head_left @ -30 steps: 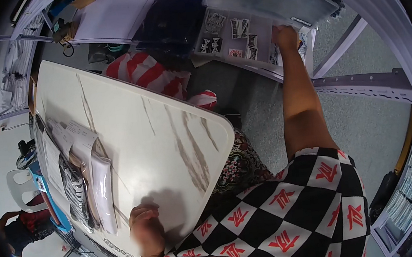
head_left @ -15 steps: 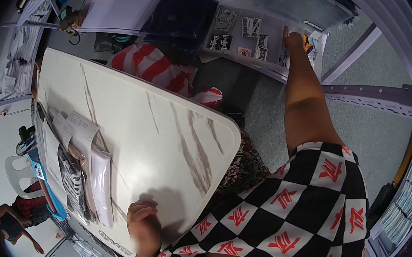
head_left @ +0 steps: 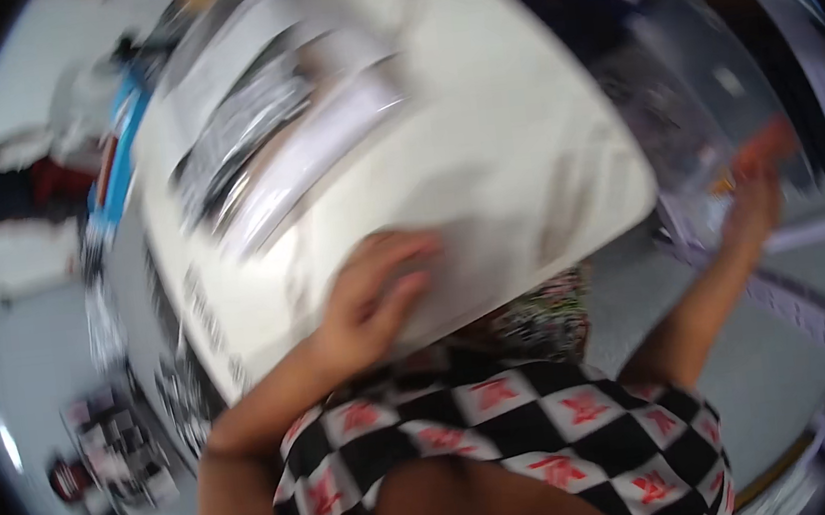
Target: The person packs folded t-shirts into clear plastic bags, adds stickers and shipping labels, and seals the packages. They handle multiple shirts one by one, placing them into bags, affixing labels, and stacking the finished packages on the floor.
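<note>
My left hand (head_left: 376, 296) is over the near edge of the white marbled table (head_left: 491, 139), fingers curved and apart, holding nothing. On the table, beyond that hand, lie several clear-wrapped packages: a white one (head_left: 317, 162) nearest, and a grey-black one (head_left: 251, 104) behind it, with paper slips on top. Off to the right, my right hand (head_left: 757, 191) is raised by the clear plastic bin (head_left: 715, 75). Its fingers are closed on a small red thing (head_left: 772, 141), too smeared by motion to name. The bin's contents are blurred too.
A dark blue bag (head_left: 573, 14) lies beyond the table's right side. Metal shelf rails (head_left: 810, 306) run along the right. At the left, a person (head_left: 20, 203) is near a blue box (head_left: 122, 127). Patterned cloth (head_left: 550, 318) hangs under the table edge.
My view has swung, so the table now sits higher and further right. My right hand has come up out of the bin with the red thing. The left hand's fingers have spread.
</note>
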Tool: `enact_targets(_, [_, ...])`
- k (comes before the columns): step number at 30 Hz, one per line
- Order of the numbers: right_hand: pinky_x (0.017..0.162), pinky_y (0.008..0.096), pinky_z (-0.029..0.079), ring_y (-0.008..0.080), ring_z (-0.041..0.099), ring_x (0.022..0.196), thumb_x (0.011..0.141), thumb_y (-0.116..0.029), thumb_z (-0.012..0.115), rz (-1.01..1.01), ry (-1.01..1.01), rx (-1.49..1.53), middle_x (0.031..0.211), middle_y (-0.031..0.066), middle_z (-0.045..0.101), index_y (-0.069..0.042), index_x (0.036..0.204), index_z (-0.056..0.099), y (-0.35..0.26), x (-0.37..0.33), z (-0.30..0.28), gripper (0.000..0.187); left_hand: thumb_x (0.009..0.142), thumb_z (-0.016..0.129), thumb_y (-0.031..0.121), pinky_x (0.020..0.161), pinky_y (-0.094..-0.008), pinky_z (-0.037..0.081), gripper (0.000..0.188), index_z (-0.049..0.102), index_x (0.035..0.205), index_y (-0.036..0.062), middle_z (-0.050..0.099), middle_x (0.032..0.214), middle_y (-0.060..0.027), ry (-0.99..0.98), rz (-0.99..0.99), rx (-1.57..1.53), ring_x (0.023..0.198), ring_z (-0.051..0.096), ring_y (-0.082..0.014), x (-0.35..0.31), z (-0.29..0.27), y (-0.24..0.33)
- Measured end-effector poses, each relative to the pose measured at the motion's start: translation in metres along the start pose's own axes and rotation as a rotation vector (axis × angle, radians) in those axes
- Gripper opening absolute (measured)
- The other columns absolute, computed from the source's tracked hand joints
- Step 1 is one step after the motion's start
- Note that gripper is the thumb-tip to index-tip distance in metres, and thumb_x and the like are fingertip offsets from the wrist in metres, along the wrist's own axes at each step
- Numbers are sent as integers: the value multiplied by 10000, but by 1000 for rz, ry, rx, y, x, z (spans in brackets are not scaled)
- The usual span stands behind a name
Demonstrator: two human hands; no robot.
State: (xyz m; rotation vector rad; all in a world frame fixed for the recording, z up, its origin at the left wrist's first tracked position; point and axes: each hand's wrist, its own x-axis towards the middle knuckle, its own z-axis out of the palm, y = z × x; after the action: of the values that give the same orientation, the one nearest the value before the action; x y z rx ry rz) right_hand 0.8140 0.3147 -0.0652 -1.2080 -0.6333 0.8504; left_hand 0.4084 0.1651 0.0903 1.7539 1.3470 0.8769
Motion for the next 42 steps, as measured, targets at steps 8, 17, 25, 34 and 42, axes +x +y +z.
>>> enact_targets(8, [658,202,407,78,491,743,746,-10,549,202,-1354,-104,818,20,523,15,880,516,-92,-241,183,140,862,401,155,878,-281,324,391,293,1218,35,425,1124,-86,263,-119,-770,1036,416,-157,-48,20,10])
enact_targets(17, [579,232,401,117,479,656,696,-150,628,-130,-1643,-219,767,64,493,-10,856,516,-85,-380,253,241,831,459,106,766,-277,425,259,413,1077,38,533,933,-59,877,-374,-879,829,532,-132,-174,-33,-3])
enact_targets(25, [584,206,396,83,476,647,758,-120,566,27,-1921,-210,708,42,539,12,966,491,-54,-466,298,257,847,428,258,587,-272,452,263,431,1031,70,528,805,-31,1043,-470,-910,672,533,-124,-256,-62,-16])
enact_targets(34, [617,229,403,101,479,699,673,-282,662,-58,-1955,-363,773,12,477,-77,1091,459,-70,-490,332,508,822,478,193,540,-251,455,239,407,1009,64,525,775,-36,1226,-381,-721,638,534,-114,-289,-104,-38])
enact_targets(42, [711,324,427,255,538,800,692,-226,589,-332,-1709,-553,892,139,548,-121,1075,473,-45,-477,371,414,858,369,203,531,-270,453,196,409,1013,90,503,728,-24,1277,-318,-773,582,503,-109,-268,-144,-65])
